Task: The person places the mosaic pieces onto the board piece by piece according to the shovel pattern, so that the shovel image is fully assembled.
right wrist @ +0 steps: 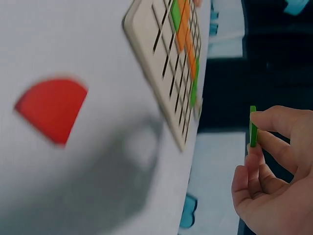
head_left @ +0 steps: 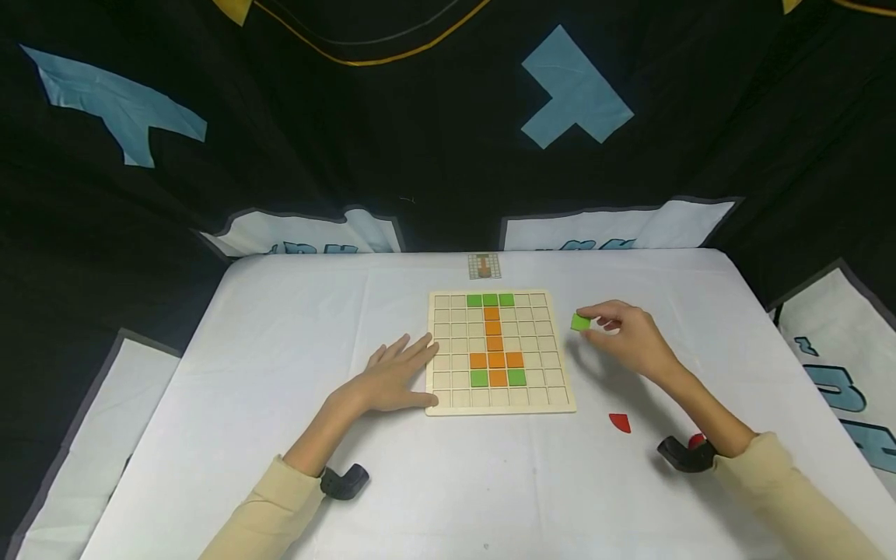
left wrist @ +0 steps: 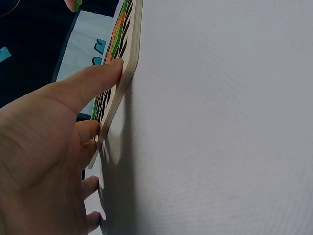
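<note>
A pale wooden grid board [head_left: 448, 342] lies on the white table. Several green square tiles [head_left: 490, 300] sit along its top row, and two more flank an orange tile near the bottom. Orange square tiles [head_left: 494, 343] run down the middle columns, with a row of three lower down. My left hand [head_left: 392, 379] rests at the board's left edge, fingers spread and thumb touching the rim [left wrist: 128, 73]. Right of the board, my right hand [head_left: 626, 336] pinches a green square tile [right wrist: 253, 126] between thumb and fingertips, held above the table.
A small patterned card [head_left: 484, 266] lies behind the board. One red quarter-circle piece [head_left: 621, 422] lies at the front right; another red piece [head_left: 696, 440] is partly hidden by the right wrist camera [head_left: 686, 454]. Dark cloth [head_left: 448, 155] hangs behind the table.
</note>
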Tool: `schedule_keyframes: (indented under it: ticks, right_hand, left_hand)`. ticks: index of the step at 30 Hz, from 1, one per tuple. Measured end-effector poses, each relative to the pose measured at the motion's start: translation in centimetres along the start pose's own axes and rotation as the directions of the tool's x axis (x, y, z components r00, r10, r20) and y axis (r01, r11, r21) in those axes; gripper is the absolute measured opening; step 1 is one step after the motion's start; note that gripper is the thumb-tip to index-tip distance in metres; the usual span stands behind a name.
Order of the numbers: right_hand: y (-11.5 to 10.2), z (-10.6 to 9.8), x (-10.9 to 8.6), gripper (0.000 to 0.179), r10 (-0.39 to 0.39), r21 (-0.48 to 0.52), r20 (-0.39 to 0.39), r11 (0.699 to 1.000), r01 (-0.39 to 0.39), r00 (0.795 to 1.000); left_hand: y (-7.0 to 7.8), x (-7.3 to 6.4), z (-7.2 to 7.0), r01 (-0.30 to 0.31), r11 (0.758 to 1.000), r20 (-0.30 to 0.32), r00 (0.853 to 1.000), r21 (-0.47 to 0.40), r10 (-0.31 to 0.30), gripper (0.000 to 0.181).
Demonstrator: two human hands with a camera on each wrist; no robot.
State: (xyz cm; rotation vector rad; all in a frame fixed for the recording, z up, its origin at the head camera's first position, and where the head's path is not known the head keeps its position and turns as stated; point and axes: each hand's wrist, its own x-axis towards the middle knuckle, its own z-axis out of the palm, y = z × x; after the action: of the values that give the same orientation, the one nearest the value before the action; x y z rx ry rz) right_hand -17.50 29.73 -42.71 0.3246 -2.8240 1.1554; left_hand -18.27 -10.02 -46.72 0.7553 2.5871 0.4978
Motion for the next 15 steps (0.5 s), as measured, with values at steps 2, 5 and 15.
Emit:
schedule_keyframes:
  ticks: [2, 5, 15]
  right_hand:
    - [-0.8, 0.4, -0.2, 0.031, -0.009, 0.013, 0.019, 1.000, 0.009, 1.000]
    - [-1.8, 1.0, -0.5, 0.031, 0.000, 0.018, 0.045, 1.000, -0.001, 0.999]
    - [-3.8, 4.0, -1.8, 0.029, -0.053, 0.067, 0.125, 0.997, 0.045, 0.991]
  left_hand:
    - [0.0, 0.0, 0.0, 0.000, 1.000, 0.000, 1.000, 0.001, 0.000, 0.090]
    - [-0.1, 0.1, 0.1, -0.002, 1.000, -0.002, 1.000, 0.001, 0.002, 0.090]
    - [-0.1, 0.0, 0.2, -0.003, 1.000, -0.005, 1.000, 0.005, 0.003, 0.090]
